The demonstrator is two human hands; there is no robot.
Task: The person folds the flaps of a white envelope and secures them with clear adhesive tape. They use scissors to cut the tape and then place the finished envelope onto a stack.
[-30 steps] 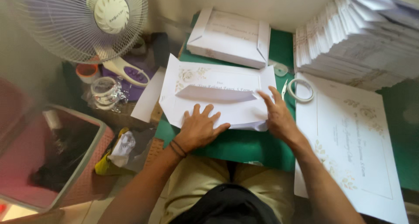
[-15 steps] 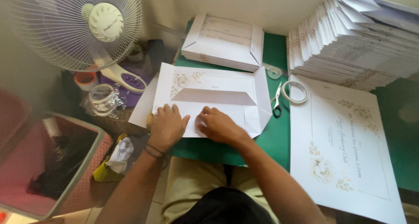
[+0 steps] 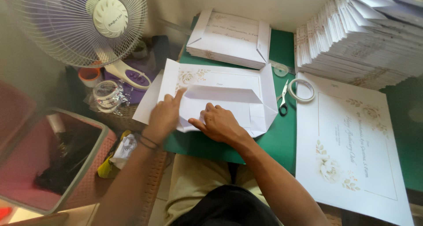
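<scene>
A white paper sheet with floral print (image 3: 220, 83), partly folded into an envelope shape, lies on the green mat (image 3: 282, 138). My left hand (image 3: 164, 116) presses its left flap, index finger pointing up along the fold. My right hand (image 3: 218, 124) rests flat on the lower middle of the folded sheet, fingers pointing left. Both hands touch the paper; neither lifts it.
A stack of folded envelopes (image 3: 229, 39) lies behind it, and a tall pile of flat sheets (image 3: 365, 41) at the back right. Scissors (image 3: 283, 98) and a tape roll (image 3: 302, 90) sit to the right, beside a large printed sheet (image 3: 348, 146). A fan (image 3: 88, 28) and pink bin (image 3: 48, 160) stand left.
My right hand has moved left across the sheet from its right edge to the lower middle. My left hand shifted to the left flap, which is now folded inward.
</scene>
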